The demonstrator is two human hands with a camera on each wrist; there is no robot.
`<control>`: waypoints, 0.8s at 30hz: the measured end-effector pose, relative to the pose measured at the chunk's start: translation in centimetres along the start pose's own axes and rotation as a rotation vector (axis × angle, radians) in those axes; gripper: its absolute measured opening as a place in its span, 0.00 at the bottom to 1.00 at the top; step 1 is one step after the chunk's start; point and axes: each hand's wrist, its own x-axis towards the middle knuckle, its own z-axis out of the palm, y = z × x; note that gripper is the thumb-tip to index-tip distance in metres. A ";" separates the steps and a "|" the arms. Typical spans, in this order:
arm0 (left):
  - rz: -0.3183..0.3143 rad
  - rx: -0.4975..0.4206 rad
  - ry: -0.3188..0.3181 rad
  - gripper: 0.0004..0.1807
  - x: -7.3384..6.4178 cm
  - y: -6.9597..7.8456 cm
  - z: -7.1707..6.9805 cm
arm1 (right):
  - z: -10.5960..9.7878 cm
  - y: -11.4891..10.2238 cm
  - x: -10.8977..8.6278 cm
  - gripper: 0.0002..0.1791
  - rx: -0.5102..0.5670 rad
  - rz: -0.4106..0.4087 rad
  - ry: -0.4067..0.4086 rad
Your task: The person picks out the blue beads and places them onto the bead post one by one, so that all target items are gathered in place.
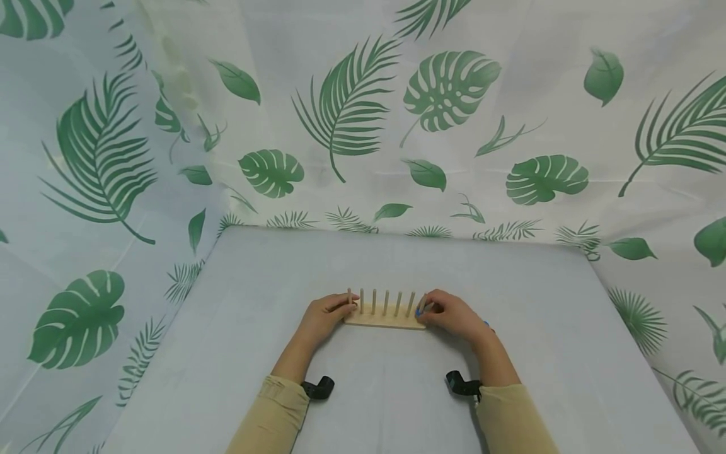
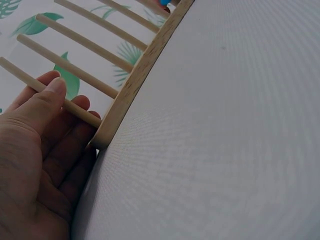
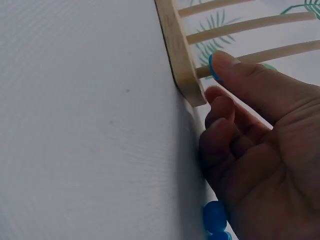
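We see a wooden peg rack (image 1: 386, 325) on the grey-white table (image 1: 386, 397), in front of the person and between the 2 hands, with its long side running from left to right. We count 7 pegs standing in 1 row along its base. At the left end, our view from the left wrist shows the left hand (image 1: 323, 315) pinching the leftmost peg (image 2: 22, 72), the thumb on the near side and the fingers behind it, with the lower fingers close to the end of the base. At the right end, the right hand (image 1: 456, 315) grips a small blue bead (image 3: 213, 68) with its thumb tip, right at the rightmost peg (image 3: 280, 51); we cannot tell whether the bead sits round the peg or only against it, since the thumb hides most of it. Beside the right hand's heel we make out at least 2 blue beads (image 3: 215, 216), partly hidden by the hand. Both forearms wear tan sleeves (image 1: 275, 410), and a black device (image 1: 320, 388) sits at each wrist. Behind the table and at its sides we see white cloth (image 1: 363, 195) printed with green leaves.
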 end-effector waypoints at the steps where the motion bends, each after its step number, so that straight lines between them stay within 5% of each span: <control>1: 0.002 0.003 0.000 0.13 0.0 0.0 0.0 | 0.0 0.1 0.0 0.09 -0.006 -0.003 0.002; 24: 0.000 0.022 -0.012 0.13 0.1 0.2 -0.2 | -1.1 -0.8 0.3 0.12 -0.151 0.023 -0.074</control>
